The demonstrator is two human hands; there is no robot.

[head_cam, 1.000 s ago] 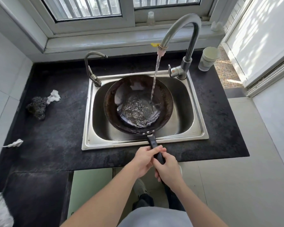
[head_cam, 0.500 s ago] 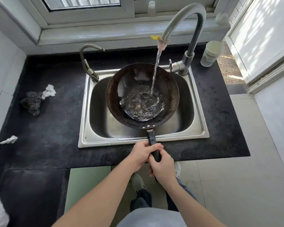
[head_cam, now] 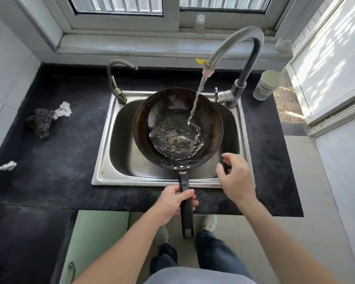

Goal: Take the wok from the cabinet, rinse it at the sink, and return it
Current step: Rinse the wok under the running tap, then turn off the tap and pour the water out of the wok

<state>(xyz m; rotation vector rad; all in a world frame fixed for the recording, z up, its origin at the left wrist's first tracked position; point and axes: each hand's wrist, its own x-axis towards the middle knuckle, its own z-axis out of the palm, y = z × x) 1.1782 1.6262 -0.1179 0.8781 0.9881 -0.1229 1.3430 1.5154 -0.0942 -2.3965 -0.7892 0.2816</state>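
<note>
A dark round wok (head_cam: 211,128) hangs over the steel sink (head_cam: 103,177), its black handle (head_cam: 186,203) pointing toward me. Water runs from the tall faucet (head_cam: 234,44) into the wok and pools in its bottom. My left hand (head_cam: 172,203) grips the handle near the counter's front edge. My right hand (head_cam: 234,179) hovers above the sink's front right rim, fingers loosely spread, holding nothing and apart from the wok's rim.
A small second tap (head_cam: 116,83) stands at the sink's back left. On the dark counter (head_cam: 59,160) lie a steel scourer (head_cam: 40,123) and crumpled white paper (head_cam: 64,110). A white cup (head_cam: 267,84) sits at the back right. A green cabinet door (head_cam: 96,238) is below.
My right hand has let go of the handle and moved up and right over the sink's rim. The left hand keeps its grip; the water pool has grown.
</note>
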